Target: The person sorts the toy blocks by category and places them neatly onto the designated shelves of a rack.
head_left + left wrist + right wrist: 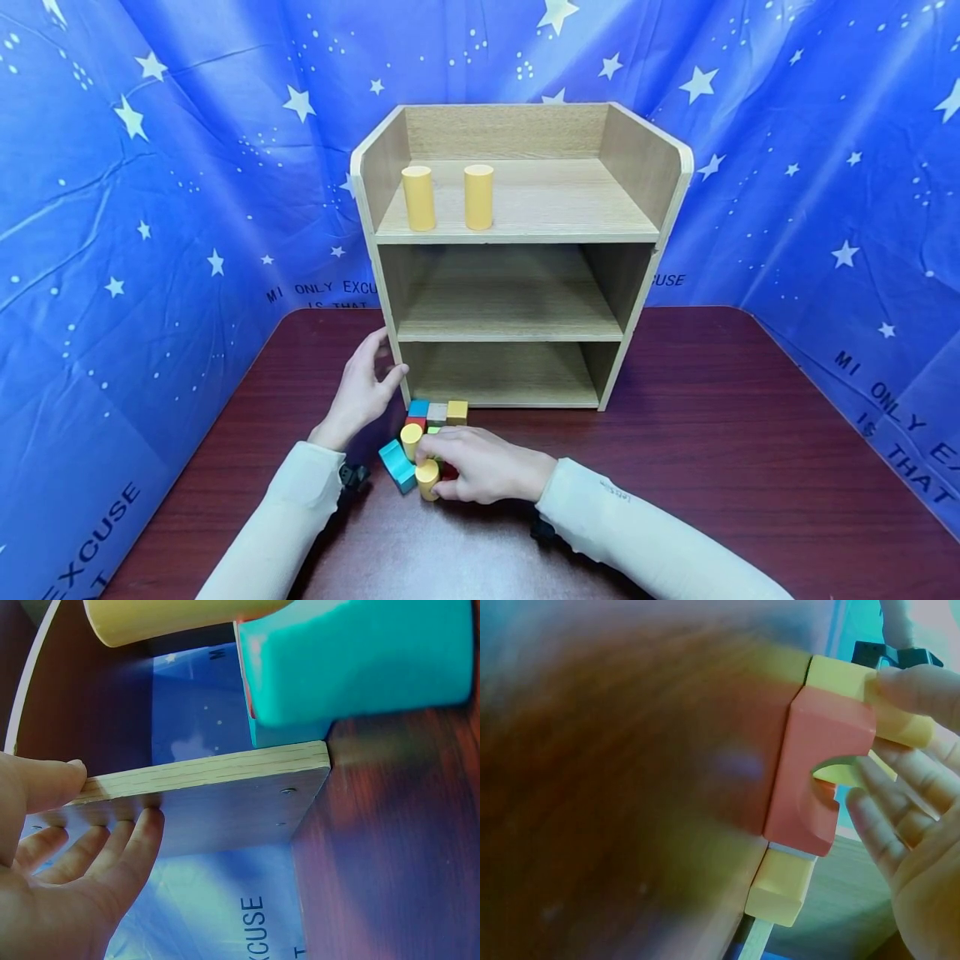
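The left hand (360, 390) grips the pale wooden shelf (562, 200) at its eight o'clock, likely steadying it, while the right hand (483, 465) pinches an upright yellow cylinder (426, 483) at seven o'clock.

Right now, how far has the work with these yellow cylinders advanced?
Two yellow cylinders already stand on the top shelf. The right hand pinches a third cylinder at the table; the left hand touches the unit's side panel. Apparently left: a fourth cylinder, beside the turquoise block.
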Demonstrator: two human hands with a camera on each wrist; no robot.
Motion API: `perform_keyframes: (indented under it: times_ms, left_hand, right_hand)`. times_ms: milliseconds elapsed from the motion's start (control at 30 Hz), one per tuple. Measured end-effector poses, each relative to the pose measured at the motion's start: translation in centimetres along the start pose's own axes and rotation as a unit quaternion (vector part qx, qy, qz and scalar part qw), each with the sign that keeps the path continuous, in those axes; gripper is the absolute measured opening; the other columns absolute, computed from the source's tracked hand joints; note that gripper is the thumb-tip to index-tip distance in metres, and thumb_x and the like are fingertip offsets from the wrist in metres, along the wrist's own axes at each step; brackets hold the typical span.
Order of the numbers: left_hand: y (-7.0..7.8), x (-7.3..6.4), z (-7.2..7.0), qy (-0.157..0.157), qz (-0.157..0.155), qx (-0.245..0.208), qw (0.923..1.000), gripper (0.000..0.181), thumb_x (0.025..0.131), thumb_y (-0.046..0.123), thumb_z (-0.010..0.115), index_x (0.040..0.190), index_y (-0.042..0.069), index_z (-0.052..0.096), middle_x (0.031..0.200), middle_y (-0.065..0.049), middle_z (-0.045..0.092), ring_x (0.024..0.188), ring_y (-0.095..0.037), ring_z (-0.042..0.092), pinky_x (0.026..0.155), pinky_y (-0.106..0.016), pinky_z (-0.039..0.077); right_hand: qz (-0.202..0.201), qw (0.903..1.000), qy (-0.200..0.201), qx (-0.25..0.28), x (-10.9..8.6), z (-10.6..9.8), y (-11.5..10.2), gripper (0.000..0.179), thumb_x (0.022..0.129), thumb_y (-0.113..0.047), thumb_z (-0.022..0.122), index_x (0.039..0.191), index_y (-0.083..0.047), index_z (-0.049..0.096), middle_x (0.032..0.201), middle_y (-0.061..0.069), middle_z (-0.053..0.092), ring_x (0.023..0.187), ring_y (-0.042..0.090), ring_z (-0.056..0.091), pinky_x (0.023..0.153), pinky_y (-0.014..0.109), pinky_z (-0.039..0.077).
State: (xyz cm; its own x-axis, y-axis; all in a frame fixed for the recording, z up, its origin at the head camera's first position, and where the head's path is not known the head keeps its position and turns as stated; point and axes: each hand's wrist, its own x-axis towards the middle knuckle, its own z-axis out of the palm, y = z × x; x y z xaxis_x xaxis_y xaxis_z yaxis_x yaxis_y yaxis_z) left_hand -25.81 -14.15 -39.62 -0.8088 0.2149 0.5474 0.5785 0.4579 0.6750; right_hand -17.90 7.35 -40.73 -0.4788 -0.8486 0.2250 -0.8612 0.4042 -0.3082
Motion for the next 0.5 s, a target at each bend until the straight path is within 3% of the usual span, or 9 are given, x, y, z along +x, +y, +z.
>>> perform_keyframes:
  times_ms: [267, 500]
  left_hand:
    - [-0.11, -0.03, 0.02, 0.0, 0.002, -0.002, 1.0, 0.062, 0.085, -0.003, 0.068, 0.14, 0.005, 0.041, 0.122, -0.016, 0.055, 0.105, -0.027, 0.061, 0.078, -0.04, 0.056]
    - [-0.19, -0.04, 0.05, 0.0, 0.003, -0.002, 1.0, 0.062, 0.085, -0.003, 0.068, 0.14, 0.005, 0.041, 0.123, -0.014, 0.055, 0.105, -0.027, 0.061, 0.078, -0.039, 0.056]
  right_hand:
    - [0.024, 0.9991, 0.0, 0.036, -0.13, -0.16, 0.09, 0.029, 0.086, -0.024, 0.07, 0.11, -0.022, 0.054, 0.104, -0.016, 0.054, 0.094, 0.005, 0.053, 0.083, 0.015, 0.042]
    - [0.012, 0.9975, 0.021, 0.066, -0.13, -0.37, 0.2, 0.027, 0.085, -0.019, 0.071, 0.106, -0.021, 0.054, 0.097, -0.015, 0.053, 0.085, 0.01, 0.056, 0.074, 0.011, 0.041]
